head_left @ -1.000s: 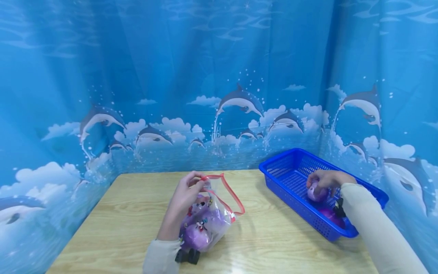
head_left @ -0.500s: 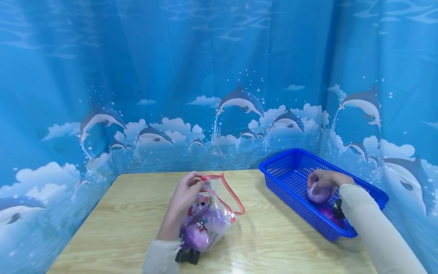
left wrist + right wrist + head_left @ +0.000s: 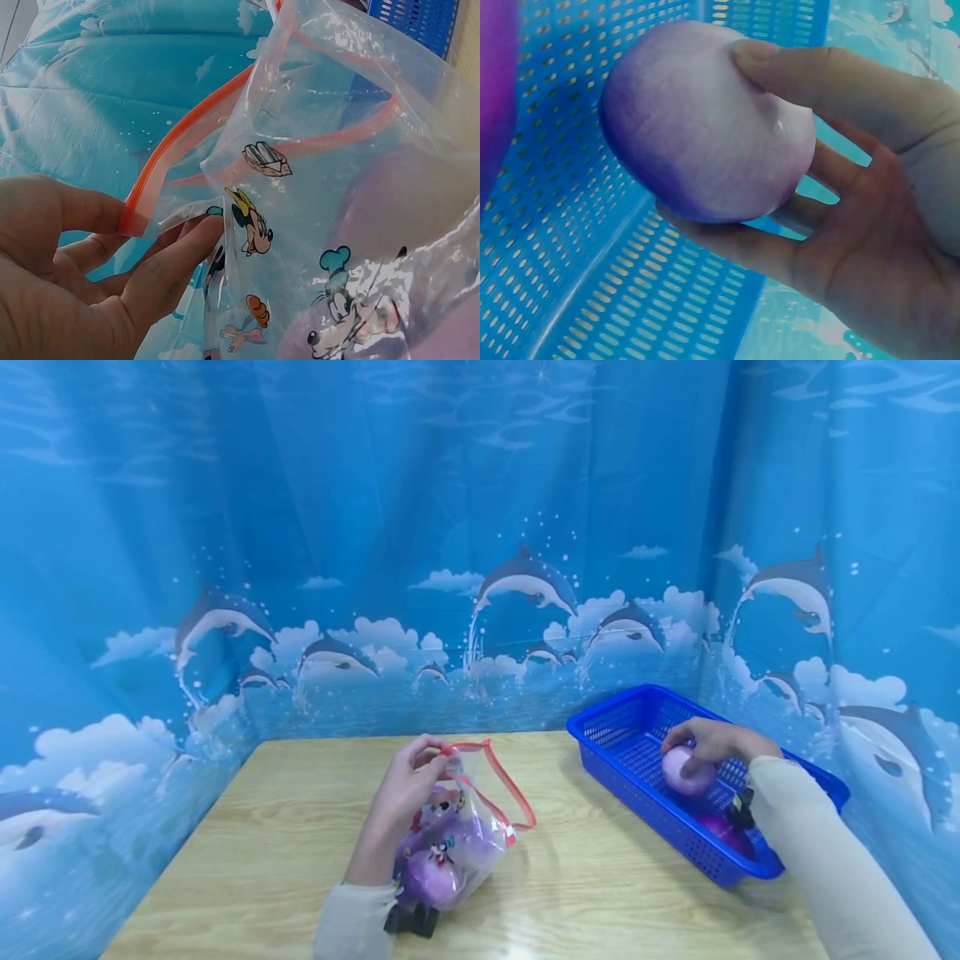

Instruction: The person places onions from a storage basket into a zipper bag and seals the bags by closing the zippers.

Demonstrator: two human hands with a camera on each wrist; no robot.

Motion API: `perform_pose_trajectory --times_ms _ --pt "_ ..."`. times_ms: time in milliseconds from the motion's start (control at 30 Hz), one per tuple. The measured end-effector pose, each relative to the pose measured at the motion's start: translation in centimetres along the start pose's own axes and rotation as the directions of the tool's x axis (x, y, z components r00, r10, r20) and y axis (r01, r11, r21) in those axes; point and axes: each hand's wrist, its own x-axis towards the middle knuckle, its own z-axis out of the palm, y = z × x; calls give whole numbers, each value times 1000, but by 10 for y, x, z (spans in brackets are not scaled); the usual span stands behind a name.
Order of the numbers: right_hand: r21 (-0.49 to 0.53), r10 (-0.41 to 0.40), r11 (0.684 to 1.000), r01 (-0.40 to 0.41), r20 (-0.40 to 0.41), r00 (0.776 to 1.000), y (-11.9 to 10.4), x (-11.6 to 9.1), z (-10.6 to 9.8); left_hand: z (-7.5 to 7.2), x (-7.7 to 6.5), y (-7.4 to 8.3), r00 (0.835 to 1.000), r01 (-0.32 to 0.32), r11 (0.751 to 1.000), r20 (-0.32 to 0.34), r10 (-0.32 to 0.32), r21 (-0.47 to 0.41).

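My left hand (image 3: 401,789) pinches the rim of a clear zip bag (image 3: 480,860) by its red zip edge (image 3: 161,169). Cartoon figures are printed on the bag, and its mouth gapes to the right. Pale purple round things (image 3: 431,881) show through the plastic. My right hand (image 3: 716,742) is over the blue basket (image 3: 618,789), gripping a round purple-and-white onion-shaped thing (image 3: 697,127) with the thumb on its near side and fingers behind and below. Beneath the right wrist a magenta round thing (image 3: 722,831) lies in the basket's near end, partly hidden.
Both the bag and the perforated basket stand on a wood-grain table (image 3: 300,827), the basket at its right. A blue curtain (image 3: 420,568) with dolphins hangs behind the table and along its sides. Black straps with small devices (image 3: 411,921) are on the wrists.
My right hand has risen slightly and moved a little left, lifting the purple-and-white onion-shaped thing and turning it so more of it shows. The left hand and bag stay put.
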Motion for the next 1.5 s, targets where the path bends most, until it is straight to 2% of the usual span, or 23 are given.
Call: perform_pose_trajectory --times_ms 133,500,1000,1267,1500 --pt "2 -54 999 54 -16 998 -6 1 -3 0 0 0 1000 1 1000 -1 -1 3" --pt "76 -103 991 106 -48 994 -21 -2 -6 -1 0 -1 1000 -15 1000 4 15 -4" --pt "40 -142 989 145 -77 987 -49 -6 -11 -1 0 -1 1000 -16 1000 6 16 4" --pt "-13 -215 977 215 -77 974 -74 -10 -21 -1 0 -1 1000 -17 1000 7 17 10" --pt "-44 -271 962 269 -57 961 -97 -10 -22 -1 0 -1 1000 -21 1000 4 21 8"
